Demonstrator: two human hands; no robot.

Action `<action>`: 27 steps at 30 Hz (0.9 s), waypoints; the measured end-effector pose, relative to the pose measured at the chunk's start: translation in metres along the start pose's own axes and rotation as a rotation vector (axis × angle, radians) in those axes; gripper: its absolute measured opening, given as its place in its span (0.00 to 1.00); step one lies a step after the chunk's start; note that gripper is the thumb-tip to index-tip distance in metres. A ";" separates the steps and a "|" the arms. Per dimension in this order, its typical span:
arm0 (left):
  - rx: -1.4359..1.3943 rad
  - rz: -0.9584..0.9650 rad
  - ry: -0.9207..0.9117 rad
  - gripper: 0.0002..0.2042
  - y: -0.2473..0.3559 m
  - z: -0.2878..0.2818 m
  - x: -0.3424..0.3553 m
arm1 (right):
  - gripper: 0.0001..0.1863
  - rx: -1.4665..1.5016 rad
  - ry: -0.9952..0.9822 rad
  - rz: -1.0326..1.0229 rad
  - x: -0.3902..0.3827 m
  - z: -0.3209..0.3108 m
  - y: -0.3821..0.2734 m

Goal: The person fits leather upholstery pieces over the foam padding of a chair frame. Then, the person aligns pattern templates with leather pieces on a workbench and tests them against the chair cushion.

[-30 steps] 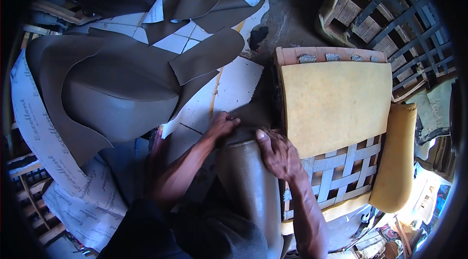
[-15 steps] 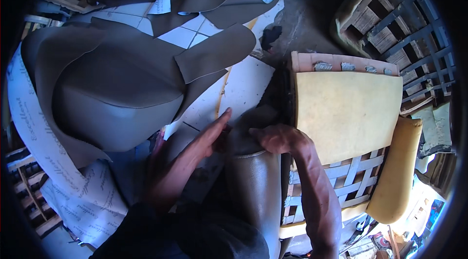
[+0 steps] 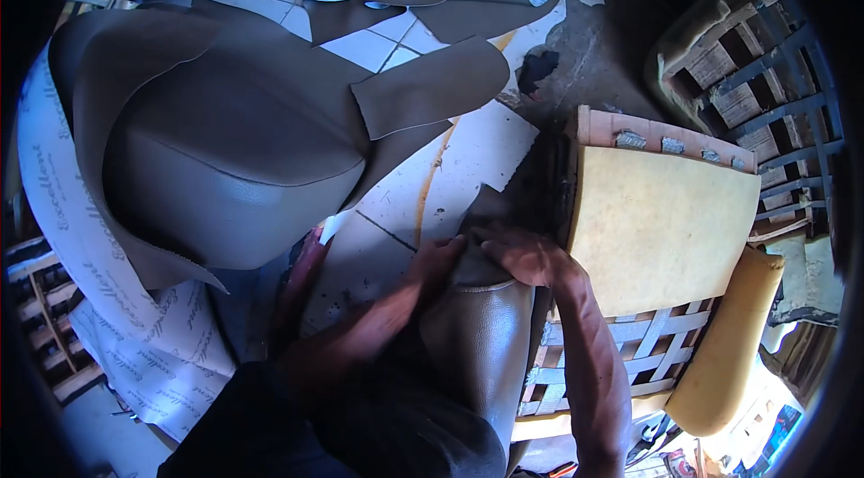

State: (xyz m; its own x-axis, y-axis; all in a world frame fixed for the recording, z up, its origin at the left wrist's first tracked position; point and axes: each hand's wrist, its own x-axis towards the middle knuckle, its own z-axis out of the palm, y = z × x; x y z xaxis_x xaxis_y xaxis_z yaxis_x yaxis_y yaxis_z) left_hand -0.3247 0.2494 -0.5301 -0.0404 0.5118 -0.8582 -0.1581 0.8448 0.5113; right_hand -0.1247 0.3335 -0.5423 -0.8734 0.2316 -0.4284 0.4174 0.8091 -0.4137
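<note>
At the far end of the brown, leather-look armrest (image 3: pixel 477 334), I observe both hands meeting at the dark flap (image 3: pixel 479 271). The left hand (image 3: pixel 438 262) contacts its left side, fingers bent; the right hand (image 3: pixel 529 257) contacts its right side, wrist flexed. From my remote view I cannot tell whether either grips the material. The armrest stands left of the yellow foam panel (image 3: pixel 666 226) and woven webbing (image 3: pixel 643 338).

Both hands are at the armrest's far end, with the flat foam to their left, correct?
Almost: the left hand and right hand are at the far end of the armrest, but the head view shows the flat foam to their right.
</note>
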 end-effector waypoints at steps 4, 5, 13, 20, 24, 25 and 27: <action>-0.029 0.039 -0.051 0.21 -0.010 0.017 0.012 | 0.20 1.110 0.426 -0.233 0.007 0.101 0.046; -0.021 0.050 -0.065 0.21 -0.013 0.025 0.011 | 0.21 1.260 0.417 -0.159 0.000 0.113 0.052; 0.097 0.088 0.012 0.29 -0.028 0.001 0.019 | 0.29 1.463 0.847 0.731 -0.036 -0.082 -0.089; -0.052 0.079 -0.103 0.28 -0.047 -0.001 0.047 | 0.49 0.422 0.635 0.828 -0.064 -0.079 -0.197; -0.123 0.038 -0.145 0.26 -0.041 0.004 0.049 | 0.51 0.352 0.515 0.998 -0.082 -0.058 -0.242; -0.109 0.031 -0.165 0.26 -0.040 0.005 0.050 | 0.49 0.302 0.468 1.017 -0.088 -0.051 -0.254; -0.164 -0.078 -0.198 0.23 -0.033 -0.018 0.059 | 0.48 0.285 0.516 0.996 -0.091 -0.053 -0.272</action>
State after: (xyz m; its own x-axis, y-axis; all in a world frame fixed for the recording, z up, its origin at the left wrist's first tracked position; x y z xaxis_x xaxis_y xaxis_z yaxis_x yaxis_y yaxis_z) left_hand -0.3394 0.2485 -0.5983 0.1692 0.4800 -0.8608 -0.3115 0.8547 0.4154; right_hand -0.1716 0.1207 -0.3483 -0.0967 0.9442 -0.3149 0.9625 0.0081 -0.2713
